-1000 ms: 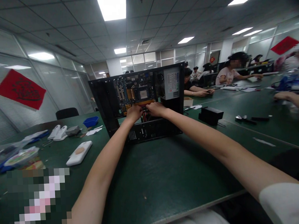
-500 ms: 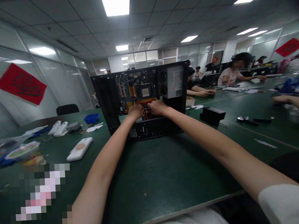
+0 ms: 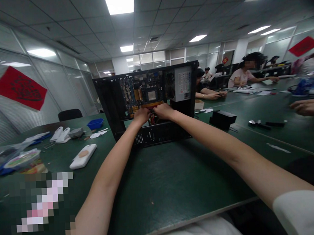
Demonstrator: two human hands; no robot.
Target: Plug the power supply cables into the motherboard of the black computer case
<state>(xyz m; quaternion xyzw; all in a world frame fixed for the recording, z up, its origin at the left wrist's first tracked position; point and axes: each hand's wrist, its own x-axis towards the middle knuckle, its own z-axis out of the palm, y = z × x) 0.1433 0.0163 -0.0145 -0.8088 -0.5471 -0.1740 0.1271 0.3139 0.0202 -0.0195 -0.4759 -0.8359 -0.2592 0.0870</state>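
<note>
The red-and-yellow cable bundle (image 3: 153,119) sits under the motherboard (image 3: 142,92) inside the open computer case (image 3: 109,106), which stands on the green table (image 3: 162,180). The left hand (image 3: 141,115) and right hand (image 3: 164,112) meet over it, fingers curled; what they pinch is hidden. Gentle, straight handling, not tugging, seems wisest.

The black computer case (image 3: 111,109) stands on the green table (image 3: 162,180) with its open side facing the camera. A blue motherboard (image 3: 142,92) with coloured slots and a pale square socket is mounted upright on its back wall, and a grey power supply (image 3: 182,84) sits in the upper right corner. A bundle of red and yellow wires (image 3: 153,119) shows just below the board's lower edge, above the case's perforated bottom panel.
</note>
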